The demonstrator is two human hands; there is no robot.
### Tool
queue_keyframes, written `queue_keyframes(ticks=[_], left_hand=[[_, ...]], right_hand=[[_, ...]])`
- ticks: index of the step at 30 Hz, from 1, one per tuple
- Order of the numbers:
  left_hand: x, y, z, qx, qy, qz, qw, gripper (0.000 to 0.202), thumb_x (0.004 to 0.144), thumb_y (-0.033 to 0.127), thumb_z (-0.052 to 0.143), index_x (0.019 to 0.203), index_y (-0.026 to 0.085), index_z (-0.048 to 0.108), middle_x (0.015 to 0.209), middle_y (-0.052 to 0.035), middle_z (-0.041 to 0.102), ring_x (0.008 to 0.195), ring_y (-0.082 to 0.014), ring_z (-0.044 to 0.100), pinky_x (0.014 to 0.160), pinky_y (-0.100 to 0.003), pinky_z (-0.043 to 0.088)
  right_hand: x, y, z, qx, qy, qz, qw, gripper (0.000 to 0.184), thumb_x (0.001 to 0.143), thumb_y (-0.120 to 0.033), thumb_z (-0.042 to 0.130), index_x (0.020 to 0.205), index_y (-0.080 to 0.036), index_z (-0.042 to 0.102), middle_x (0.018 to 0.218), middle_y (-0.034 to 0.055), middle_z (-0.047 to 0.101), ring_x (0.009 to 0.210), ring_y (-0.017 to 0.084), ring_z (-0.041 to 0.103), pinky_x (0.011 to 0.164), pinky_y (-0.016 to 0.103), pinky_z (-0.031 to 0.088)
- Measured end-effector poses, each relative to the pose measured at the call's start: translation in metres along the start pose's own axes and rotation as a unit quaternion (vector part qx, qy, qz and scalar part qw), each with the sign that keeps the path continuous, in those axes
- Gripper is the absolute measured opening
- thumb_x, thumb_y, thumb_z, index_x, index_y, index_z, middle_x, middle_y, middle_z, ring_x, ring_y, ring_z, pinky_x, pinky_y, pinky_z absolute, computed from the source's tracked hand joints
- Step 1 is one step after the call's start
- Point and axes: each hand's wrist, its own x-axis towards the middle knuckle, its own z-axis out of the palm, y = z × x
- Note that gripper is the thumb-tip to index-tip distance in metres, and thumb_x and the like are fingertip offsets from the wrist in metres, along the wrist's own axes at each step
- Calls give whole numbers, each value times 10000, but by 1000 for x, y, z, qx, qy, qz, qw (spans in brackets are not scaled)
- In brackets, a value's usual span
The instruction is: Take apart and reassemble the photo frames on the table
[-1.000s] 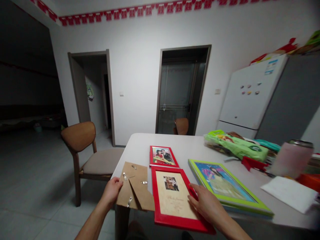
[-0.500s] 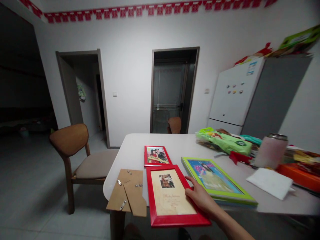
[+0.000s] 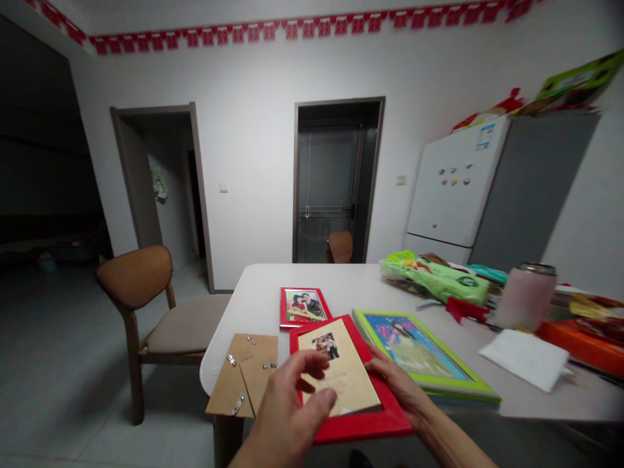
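Left hand (image 3: pixel 287 406) — half-open, empty — hides part of the red frame (image 3: pixel 368 424); right hand (image 3: pixel 403 390) grips its edge, green frame (image 3: pixel 424 351) beside.

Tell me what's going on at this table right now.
A person's right hand grips the right side of a large red frame, in which a beige sheet sits askew. Their left hand is in front of it, thumb and fingers apart. A brown backing board with metal clips lies to the left, a smaller framed photo beyond, and a green frame to the right.
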Motion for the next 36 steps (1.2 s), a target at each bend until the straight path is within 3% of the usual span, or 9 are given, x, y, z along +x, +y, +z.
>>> queue_keyframes(ticks=[4,7,10,14,17,20,24,31,36], left_hand=[[47,21,38,154,-33,49,986,677,589,233,654,1191,134,362,1240,-127,387,1131,-277,337,956,-427,292],[49,15,57,239,-61,109,963,624,613,187,601,1189,129,368,1238,-135,393,1126,-278,344,943,-433,313],[45,10,54,282,-34,160,945,441,702,113,443,1140,142,407,1034,-105,543,958,-218,485,832,-378,422],[43,8,25,269,49,167,947,436,723,95,370,1156,149,371,922,-83,568,835,-179,535,753,-323,450],[36,1,-1,221,125,75,964,405,730,144,387,1135,165,386,855,-55,576,729,-161,558,684,-289,456],[23,-15,-24,156,151,-30,976,374,724,198,405,1097,168,417,792,-25,591,633,-152,563,587,-259,453],[10,-42,-40,115,158,-94,976,368,679,196,427,1043,157,464,919,-37,606,799,-177,571,703,-264,432],[8,-47,-44,195,66,-168,964,475,629,140,417,1104,149,440,764,-2,632,735,-166,581,661,-222,412],[10,-39,-48,296,36,-149,943,498,632,143,401,1129,132,425,781,-34,626,789,-198,571,681,-254,407]], right_hand=[[-2,-4,7,-26,13,-24,999,809,603,-169,571,1291,-245,151,793,28,668,695,199,628,674,350,477],[0,-6,8,-65,18,-43,997,798,606,-194,592,1286,-225,176,698,-1,656,597,154,610,613,289,475],[4,-7,5,-123,22,-51,991,788,599,-196,594,1281,-187,200,557,-38,603,466,111,544,474,217,432],[10,-7,-1,-228,49,-66,970,730,600,-203,562,1258,-133,255,481,-58,548,442,104,512,425,192,388],[16,-7,-9,-375,65,-108,918,551,626,-204,484,1161,-95,410,530,-21,586,466,112,525,454,201,387],[23,-3,-19,-536,95,-151,825,446,626,-194,440,1050,-76,518,666,48,644,565,149,570,532,226,401],[31,8,-29,-655,130,-198,717,359,642,-194,430,954,-86,571,842,128,648,767,209,585,683,262,395],[32,21,-26,-753,98,-191,622,227,684,-168,410,816,-88,576,823,167,624,753,222,575,674,278,380],[31,20,-25,-770,86,-180,606,212,690,-163,412,783,-83,585,795,168,609,717,213,564,666,289,386]])
